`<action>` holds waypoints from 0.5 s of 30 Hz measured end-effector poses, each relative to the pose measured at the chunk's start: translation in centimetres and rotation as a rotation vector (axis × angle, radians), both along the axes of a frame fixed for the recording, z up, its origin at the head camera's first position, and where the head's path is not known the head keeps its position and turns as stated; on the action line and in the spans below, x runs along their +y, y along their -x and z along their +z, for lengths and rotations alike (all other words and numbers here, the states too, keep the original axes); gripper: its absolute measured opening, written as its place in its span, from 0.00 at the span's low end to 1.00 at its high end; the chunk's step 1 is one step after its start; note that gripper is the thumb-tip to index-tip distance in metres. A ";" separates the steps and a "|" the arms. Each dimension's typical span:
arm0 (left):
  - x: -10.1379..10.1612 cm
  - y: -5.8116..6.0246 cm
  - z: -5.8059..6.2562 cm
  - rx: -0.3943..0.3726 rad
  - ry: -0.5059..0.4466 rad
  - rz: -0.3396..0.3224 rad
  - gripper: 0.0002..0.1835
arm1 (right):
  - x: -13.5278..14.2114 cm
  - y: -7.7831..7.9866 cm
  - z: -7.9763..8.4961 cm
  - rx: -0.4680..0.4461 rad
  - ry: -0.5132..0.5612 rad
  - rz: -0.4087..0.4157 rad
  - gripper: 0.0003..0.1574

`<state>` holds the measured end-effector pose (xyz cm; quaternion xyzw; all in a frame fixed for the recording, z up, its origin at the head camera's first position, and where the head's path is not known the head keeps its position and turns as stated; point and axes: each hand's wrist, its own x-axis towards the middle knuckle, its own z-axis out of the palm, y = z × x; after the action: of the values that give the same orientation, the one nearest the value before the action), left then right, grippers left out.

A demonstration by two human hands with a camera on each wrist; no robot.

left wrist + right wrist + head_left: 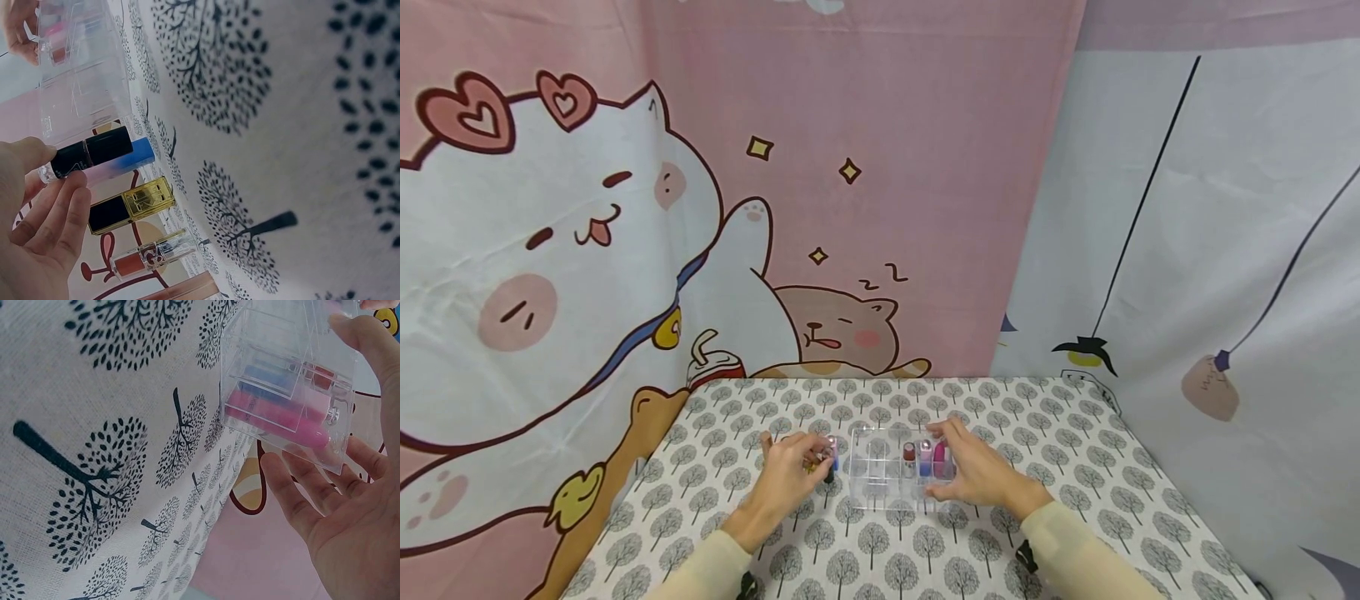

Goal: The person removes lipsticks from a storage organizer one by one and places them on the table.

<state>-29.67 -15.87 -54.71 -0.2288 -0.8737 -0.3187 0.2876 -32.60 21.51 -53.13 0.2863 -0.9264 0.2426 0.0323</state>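
Pinch: my left hand (792,463) had the black tube (94,152) near its clear end, left of the clear organizer (871,492), likely keeping the base exposed. My right hand (979,470) gripped the organizer's right end, presumably bracing it. Three tubes (926,469) sat there; loose tubes (112,214) stood leftward, probably for reach.

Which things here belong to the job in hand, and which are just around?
Likely the job:
clear organizer
inside it: magenta tube, pink-and-blue tube, red-topped tube
black tube, pinched by the left hand
outside: blue-ended tube, gold-and-black tube, red-and-clear tube, peach tube

Just around:
tree-print cloth
cartoon backdrop
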 end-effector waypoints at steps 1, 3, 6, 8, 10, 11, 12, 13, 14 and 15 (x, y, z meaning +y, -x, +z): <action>0.0 0.0 0.0 0.002 0.003 0.004 0.17 | 0.0 0.0 0.0 -0.001 0.001 0.000 0.69; 0.1 0.0 0.0 -0.008 -0.005 -0.009 0.16 | 0.0 0.0 0.0 -0.007 0.002 -0.002 0.70; 0.1 0.0 -0.1 -0.008 0.004 -0.007 0.16 | 0.0 -0.1 0.0 -0.005 0.001 -0.004 0.70; 0.1 0.0 0.0 -0.024 0.007 -0.002 0.16 | 0.0 -0.1 0.0 0.003 -0.001 -0.003 0.70; 0.1 0.0 0.0 -0.039 0.018 0.016 0.16 | 0.1 -0.1 0.0 0.007 -0.003 -0.002 0.70; 0.1 0.0 0.0 -0.050 0.021 0.022 0.16 | 0.1 -0.1 0.0 0.008 -0.004 0.000 0.70; 0.2 0.0 0.0 -0.062 0.022 0.028 0.16 | 0.1 -0.2 0.1 0.010 -0.003 -0.001 0.70; 0.2 0.0 0.1 -0.077 0.019 0.031 0.16 | 0.1 -0.2 0.1 0.012 -0.004 0.000 0.70; 0.2 0.0 0.1 -0.086 0.020 0.033 0.16 | 0.1 -0.3 0.1 0.012 -0.005 -0.001 0.70; 0.2 0.0 0.1 -0.093 0.020 0.033 0.16 | 0.0 -0.3 0.2 0.010 -0.008 -0.003 0.70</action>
<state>-29.70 -15.68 -54.63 -0.2020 -0.8931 -0.3152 0.2495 -32.30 21.56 -52.95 0.2862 -0.9276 0.2373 0.0361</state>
